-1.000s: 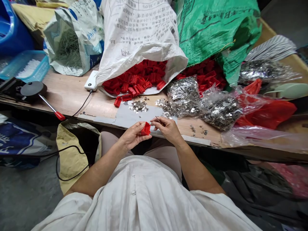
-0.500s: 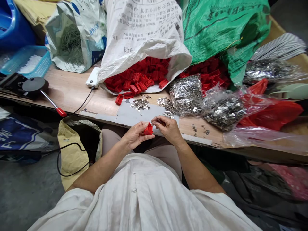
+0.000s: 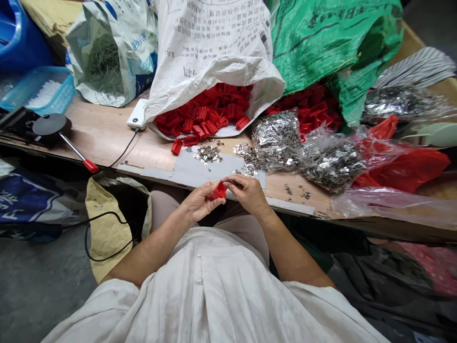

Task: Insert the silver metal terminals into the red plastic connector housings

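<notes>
Between the thumb and fingers of my left hand (image 3: pixel 200 201) is a small red plastic housing (image 3: pixel 219 190), held over my lap at the table's front edge. My right hand (image 3: pixel 247 191) is closed in a pinch, its fingertips at the housing's upper right side. Whatever the pinch holds is too small to make out. Just beyond my hands, a pile of small metal clips (image 3: pixel 207 154) and a second metal pile (image 3: pixel 248 157) lie on a grey sheet (image 3: pixel 187 166). A few loose red housings (image 3: pixel 176 146) sit by the sack mouth.
A white sack (image 3: pixel 214 43) spills red housings; a green sack (image 3: pixel 332 43) stands beside it. Clear bags of metal parts (image 3: pixel 332 164) lie to the right. At left are a lever tool with a red grip (image 3: pixel 90 166), a white device (image 3: pixel 137 114) with a cable, and a blue basket (image 3: pixel 64 93).
My right fingertips have moved left, up against the red housing. The housing has shifted and turned slightly in my left hand.
</notes>
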Tool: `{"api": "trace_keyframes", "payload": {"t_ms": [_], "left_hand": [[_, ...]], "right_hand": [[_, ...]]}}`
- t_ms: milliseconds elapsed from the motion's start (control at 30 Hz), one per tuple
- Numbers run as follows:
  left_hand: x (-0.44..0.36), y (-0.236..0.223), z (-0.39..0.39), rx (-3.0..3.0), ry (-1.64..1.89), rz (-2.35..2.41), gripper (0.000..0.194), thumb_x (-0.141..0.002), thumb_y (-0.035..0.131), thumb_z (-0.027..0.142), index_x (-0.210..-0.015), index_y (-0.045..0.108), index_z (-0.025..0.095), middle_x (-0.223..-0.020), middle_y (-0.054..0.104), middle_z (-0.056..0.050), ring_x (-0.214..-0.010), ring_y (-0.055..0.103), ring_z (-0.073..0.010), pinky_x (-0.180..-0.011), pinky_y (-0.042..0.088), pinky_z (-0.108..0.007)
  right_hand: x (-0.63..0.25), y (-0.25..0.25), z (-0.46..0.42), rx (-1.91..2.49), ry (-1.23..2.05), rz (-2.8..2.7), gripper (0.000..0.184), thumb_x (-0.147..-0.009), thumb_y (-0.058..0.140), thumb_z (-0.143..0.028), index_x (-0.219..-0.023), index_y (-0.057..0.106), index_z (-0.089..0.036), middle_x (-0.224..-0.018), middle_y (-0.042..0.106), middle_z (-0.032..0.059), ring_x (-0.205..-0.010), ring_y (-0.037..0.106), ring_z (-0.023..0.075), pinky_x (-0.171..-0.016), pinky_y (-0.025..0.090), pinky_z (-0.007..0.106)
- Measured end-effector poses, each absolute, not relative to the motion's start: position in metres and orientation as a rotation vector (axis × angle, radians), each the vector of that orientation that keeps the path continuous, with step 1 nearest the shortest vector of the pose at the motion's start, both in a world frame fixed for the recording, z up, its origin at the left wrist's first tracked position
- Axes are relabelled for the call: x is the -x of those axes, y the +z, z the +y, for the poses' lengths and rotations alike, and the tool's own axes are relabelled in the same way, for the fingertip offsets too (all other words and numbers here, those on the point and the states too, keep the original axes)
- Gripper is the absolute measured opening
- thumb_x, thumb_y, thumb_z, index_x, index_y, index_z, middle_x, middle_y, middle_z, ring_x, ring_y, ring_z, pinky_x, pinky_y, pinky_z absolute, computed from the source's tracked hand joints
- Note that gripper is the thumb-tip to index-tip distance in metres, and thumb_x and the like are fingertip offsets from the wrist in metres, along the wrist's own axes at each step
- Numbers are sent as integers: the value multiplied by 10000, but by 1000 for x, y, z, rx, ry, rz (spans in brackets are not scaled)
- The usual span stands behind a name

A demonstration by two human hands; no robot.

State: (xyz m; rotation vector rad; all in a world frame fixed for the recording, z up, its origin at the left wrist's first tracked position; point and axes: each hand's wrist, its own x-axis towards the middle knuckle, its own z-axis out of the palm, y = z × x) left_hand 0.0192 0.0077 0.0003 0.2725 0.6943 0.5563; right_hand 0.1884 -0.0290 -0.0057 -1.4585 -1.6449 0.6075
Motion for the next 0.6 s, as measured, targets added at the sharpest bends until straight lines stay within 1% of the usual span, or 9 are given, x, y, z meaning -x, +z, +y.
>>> {"api": "trace_keyframes", "payload": {"t_ms": [133,267,400,600], "left_hand": [[-18,1,8,-223,537,681,146,-922,466,111,-929,608,78,-806,639,-55,-602,634,-91,-557,584,-170],[-17,5,8,-215,492,694,182,-945,416,126,-935,593,84,-759,636,-60,-543,626,-89,-507,556,-150],[-17,3,7,-216,484,681,127,-921,466,119,-921,589,86,-757,636,-58,-548,633,-96,-516,561,-160],[-15,-6,5,-278,493,636,23,-869,560,127,-864,571,108,-765,623,-38,-579,641,-99,-537,566,-171]], "right_hand": [[-189,-1,-29,1495,672,-1627,131,-856,604,-228,-897,728,-219,-885,739,31,-802,667,172,-754,491,282],[-190,3,-27,1551,787,-1620,114,-851,611,-275,-870,708,-217,-818,725,11,-726,645,155,-686,472,267],[-192,4,-25,1548,881,-1608,98,-842,607,-285,-845,671,-209,-795,702,4,-688,612,139,-650,455,253],[-193,8,-25,1564,896,-1628,107,-834,596,-295,-796,623,-198,-740,660,-1,-631,544,118,-602,417,240]]}}
